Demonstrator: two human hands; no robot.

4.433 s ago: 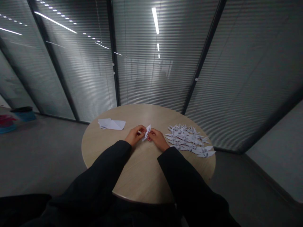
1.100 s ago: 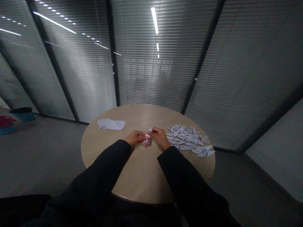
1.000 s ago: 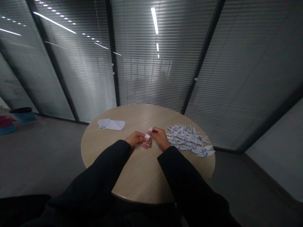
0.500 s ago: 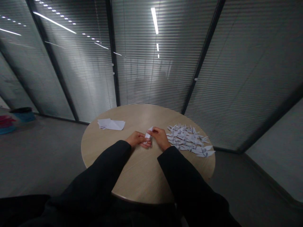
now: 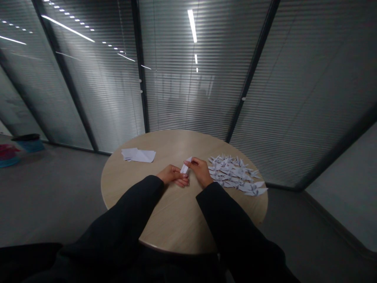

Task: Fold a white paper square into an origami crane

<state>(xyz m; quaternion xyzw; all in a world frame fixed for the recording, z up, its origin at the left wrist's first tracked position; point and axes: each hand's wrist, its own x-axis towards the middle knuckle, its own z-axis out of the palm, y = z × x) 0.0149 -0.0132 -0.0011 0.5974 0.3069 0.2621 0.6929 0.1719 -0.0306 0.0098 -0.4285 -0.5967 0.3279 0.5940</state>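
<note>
The folded paper (image 5: pixel 185 168) stands tilted just above the desk (image 5: pixel 176 224) between both hands, seemingly held up off the surface so that both its sides stay within reach. The right hand (image 5: pixel 200 170) pinches its upper part narrowly between thumb and fingers, while the left hand (image 5: pixel 173 175), also nearly closed, holds its lower end. Left of the hands lies a stack of paper sheets (image 5: pixel 137 155); to their right, a heap of paper cranes (image 5: pixel 232 175).
</note>
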